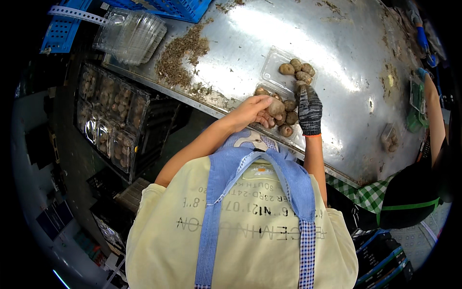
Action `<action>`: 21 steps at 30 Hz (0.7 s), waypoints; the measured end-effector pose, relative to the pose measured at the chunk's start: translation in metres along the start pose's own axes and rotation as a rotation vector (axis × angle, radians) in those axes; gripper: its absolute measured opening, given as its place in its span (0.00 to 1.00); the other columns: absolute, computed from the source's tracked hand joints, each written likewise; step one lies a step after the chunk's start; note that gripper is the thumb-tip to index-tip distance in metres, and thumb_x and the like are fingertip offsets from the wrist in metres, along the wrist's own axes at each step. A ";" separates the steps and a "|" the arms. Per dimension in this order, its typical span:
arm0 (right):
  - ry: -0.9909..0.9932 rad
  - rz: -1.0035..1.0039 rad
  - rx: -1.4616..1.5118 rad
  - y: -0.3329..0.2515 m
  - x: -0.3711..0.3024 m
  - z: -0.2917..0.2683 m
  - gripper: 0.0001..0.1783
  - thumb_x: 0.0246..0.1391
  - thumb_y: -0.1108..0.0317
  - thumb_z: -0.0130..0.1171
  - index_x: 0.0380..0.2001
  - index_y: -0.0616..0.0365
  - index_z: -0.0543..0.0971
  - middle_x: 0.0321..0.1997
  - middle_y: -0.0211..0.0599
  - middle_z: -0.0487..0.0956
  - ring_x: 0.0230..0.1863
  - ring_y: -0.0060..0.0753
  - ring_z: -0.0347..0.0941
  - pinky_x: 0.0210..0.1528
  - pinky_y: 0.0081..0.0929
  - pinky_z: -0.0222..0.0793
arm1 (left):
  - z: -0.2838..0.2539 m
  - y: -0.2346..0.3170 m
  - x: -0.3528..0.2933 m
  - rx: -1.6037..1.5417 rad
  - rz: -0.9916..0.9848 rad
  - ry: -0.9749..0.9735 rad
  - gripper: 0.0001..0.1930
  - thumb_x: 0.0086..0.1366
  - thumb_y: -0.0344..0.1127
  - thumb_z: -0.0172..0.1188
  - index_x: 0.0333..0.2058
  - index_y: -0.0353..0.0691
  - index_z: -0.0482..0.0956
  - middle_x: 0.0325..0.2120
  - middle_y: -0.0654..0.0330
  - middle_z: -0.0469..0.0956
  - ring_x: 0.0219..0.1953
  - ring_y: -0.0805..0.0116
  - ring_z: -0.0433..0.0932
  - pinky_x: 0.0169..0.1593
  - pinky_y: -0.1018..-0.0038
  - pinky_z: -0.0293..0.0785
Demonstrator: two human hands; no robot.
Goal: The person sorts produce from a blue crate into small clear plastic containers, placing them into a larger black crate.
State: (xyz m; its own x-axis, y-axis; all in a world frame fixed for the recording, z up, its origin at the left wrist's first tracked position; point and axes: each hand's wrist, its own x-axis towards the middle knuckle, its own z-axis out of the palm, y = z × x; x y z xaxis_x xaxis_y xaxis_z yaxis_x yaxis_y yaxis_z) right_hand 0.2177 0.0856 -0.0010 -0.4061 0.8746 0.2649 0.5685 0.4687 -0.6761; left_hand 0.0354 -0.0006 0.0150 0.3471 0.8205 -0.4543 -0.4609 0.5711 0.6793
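An open clear plastic clamshell box lies on the metal table close in front of me. Several small brown taro-like tubers sit in its far half, and more tubers are heaped in the near half. Bare, my left hand is closed around a round brown tuber above the near heap. My right hand wears a dark grey knit glove with an orange cuff. Its fingers are bent at the right side of the box, with a tuber at the fingertips.
Stacked empty clear boxes stand at the table's far left, beside blue crates. Dry soil and root scraps litter the tabletop. Filled boxes are in a black crate at left. At right, a co-worker's arm reaches in near another filled box.
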 end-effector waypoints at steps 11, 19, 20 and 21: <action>-0.288 -0.218 -0.142 -0.028 -0.013 0.010 0.12 0.54 0.69 0.44 0.37 0.61 0.74 0.28 0.47 0.76 0.27 0.47 0.72 0.27 0.35 0.68 | 0.002 0.001 -0.006 -0.275 -0.124 0.053 0.21 0.66 0.49 0.41 0.36 0.35 0.70 0.25 0.54 0.75 0.26 0.68 0.74 0.30 0.76 0.72; -0.064 -0.206 -0.047 -0.015 -0.012 0.018 0.19 0.47 0.74 0.47 0.45 0.66 0.70 0.25 0.47 0.74 0.26 0.47 0.70 0.28 0.36 0.65 | 0.006 0.004 -0.009 -0.400 -0.042 -0.155 0.18 0.66 0.42 0.44 0.48 0.36 0.65 0.35 0.55 0.73 0.34 0.71 0.72 0.37 0.76 0.70; -0.084 -0.124 0.017 -0.014 -0.013 0.017 0.17 0.48 0.74 0.46 0.44 0.65 0.70 0.25 0.48 0.73 0.25 0.47 0.69 0.27 0.36 0.64 | 0.008 0.006 -0.009 -0.376 -0.019 -0.153 0.18 0.66 0.40 0.45 0.49 0.36 0.63 0.36 0.56 0.72 0.35 0.71 0.71 0.38 0.76 0.70; -0.104 -0.040 0.081 -0.013 -0.013 0.016 0.16 0.49 0.74 0.46 0.43 0.64 0.70 0.25 0.48 0.73 0.25 0.47 0.69 0.27 0.36 0.63 | 0.007 0.005 -0.009 -0.354 0.028 -0.124 0.17 0.65 0.37 0.47 0.50 0.37 0.62 0.36 0.56 0.72 0.35 0.72 0.72 0.38 0.76 0.71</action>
State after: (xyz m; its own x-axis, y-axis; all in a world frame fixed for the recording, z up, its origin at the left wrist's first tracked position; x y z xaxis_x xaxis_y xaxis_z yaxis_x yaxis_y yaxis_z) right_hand 0.2044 0.0659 -0.0066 -0.5018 0.8358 0.2228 0.4927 0.4879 -0.7206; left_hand 0.0360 -0.0050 0.0266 0.4167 0.8390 -0.3499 -0.7180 0.5398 0.4393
